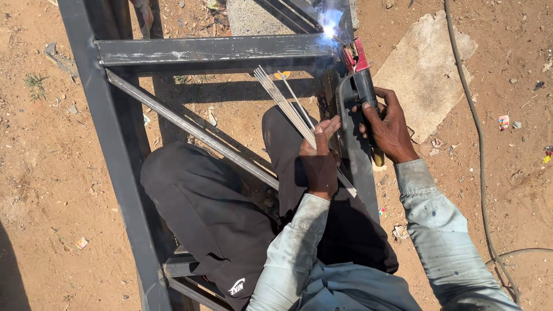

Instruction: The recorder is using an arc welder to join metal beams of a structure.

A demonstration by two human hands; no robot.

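Nearest the camera, two pale, stained grey sleeves reach forward over black-trousered knees, which are folded inside a dark grey steel frame (124,167) standing on reddish sandy ground (46,173).

The left hand (318,164) is clenched around a bundle of thin, pale grey welding rods (285,103), which fan upward and to the left from the fist, while their short lower ends stick out below it to the right.

Just beside it, the right hand (389,126) is clasped around the black handle of an electrode holder with red jaws (357,75). The holder points up along the frame's right upright.

Beyond the holder's tip, a bright blue-white arc (331,23) glows where the horizontal steel crossbar (213,52) meets that upright. A thin diagonal steel brace (190,129) slants below the crossbar.

Farther right, a flat beige stone slab (426,69) lies on the ground, and a dark cable (478,150) snakes past it.
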